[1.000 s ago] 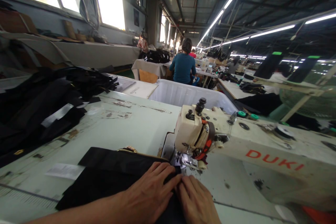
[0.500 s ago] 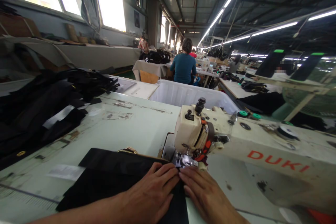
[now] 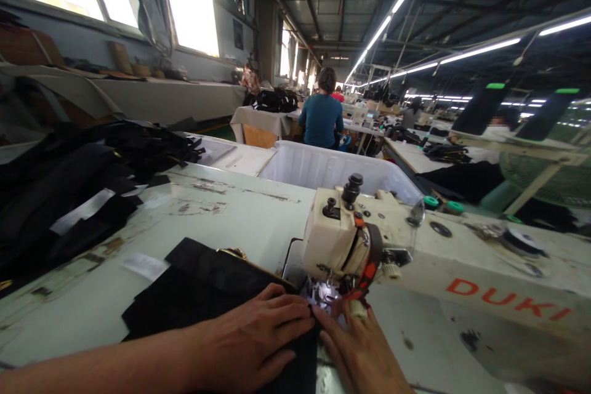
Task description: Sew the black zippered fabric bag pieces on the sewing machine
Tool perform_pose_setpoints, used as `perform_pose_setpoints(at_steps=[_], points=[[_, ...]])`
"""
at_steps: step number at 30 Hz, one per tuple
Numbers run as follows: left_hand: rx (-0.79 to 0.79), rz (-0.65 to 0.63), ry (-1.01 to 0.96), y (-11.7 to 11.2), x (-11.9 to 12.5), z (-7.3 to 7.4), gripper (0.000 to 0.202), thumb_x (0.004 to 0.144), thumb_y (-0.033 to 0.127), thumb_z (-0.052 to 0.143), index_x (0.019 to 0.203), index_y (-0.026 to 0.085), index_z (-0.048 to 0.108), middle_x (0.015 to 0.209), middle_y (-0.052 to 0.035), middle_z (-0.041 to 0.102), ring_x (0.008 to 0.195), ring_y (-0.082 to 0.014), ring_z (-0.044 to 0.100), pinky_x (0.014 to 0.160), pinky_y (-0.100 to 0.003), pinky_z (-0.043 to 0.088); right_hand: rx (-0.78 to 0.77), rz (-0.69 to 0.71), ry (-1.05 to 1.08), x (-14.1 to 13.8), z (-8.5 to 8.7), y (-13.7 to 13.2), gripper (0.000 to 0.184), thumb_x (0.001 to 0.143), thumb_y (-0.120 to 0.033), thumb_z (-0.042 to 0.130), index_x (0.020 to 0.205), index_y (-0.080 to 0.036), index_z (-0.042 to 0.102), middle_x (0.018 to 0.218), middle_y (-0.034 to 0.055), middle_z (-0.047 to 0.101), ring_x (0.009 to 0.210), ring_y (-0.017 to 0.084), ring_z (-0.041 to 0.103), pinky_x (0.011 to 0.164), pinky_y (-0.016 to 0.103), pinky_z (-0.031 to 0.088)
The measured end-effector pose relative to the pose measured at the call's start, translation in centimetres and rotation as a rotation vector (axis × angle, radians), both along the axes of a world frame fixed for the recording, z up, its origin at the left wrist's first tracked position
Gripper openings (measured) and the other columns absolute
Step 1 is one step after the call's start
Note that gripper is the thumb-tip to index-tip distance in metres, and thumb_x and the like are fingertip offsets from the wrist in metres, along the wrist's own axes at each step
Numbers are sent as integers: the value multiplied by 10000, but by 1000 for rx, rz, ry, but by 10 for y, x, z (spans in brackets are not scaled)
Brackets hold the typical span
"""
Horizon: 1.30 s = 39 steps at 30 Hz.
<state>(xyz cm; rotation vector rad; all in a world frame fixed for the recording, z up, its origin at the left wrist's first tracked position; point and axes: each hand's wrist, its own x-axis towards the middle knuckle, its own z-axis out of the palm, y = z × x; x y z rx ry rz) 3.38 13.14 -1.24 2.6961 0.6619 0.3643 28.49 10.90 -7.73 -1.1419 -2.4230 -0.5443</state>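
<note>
A black fabric piece (image 3: 217, 301) with a gold zipper edge (image 3: 233, 253) lies on the sewing table, its end running under the presser foot (image 3: 322, 294) of a cream sewing machine head (image 3: 346, 240). My left hand (image 3: 258, 335) rests flat on the fabric, fingertips close to the foot. My right hand (image 3: 357, 351) lies just in front of the foot, fingers spread, touching the fabric's right edge. Neither hand grips the cloth. The needle area is partly hidden by the machine head.
A pile of black fabric pieces (image 3: 69, 191) lies on the pale green table (image 3: 207, 221) at left, with a white label (image 3: 145, 266) nearby. Behind the machine stands a white plastic bin (image 3: 332, 172). A co-worker in a blue top (image 3: 321, 117) sits beyond it.
The black fabric has shifted up and right toward the presser foot, turning slightly. My right hand has moved in closer below the foot, and the view has tilted a little.
</note>
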Motion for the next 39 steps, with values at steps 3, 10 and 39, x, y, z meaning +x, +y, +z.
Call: perform_pose_setpoints(at_steps=[3,10,39], points=[[34,2,23,8,-5,-3,534,897,193,541,1412,187,403,1388,-107,524,1292,-253,473,1110,-428,332,16,11,-35,5,-7,-1,357,993,-321,403,1317,-302,553,1132,69,687,951,272,680,781,426,569],[60,24,4,14,4,-11,464,916,217,530,1371,181,449,1350,-111,552,1266,-256,492,1105,-434,337,-24,-6,-31,1,-6,-1,371,1011,-310,358,1332,-265,537,1121,71,691,947,258,687,807,424,555],[65,24,-31,15,4,-15,484,893,309,587,1343,177,471,1295,-120,572,1198,-271,536,1091,-440,345,41,42,-22,-9,9,2,399,1025,-282,279,1245,-180,596,986,84,714,768,205,691,647,331,555]])
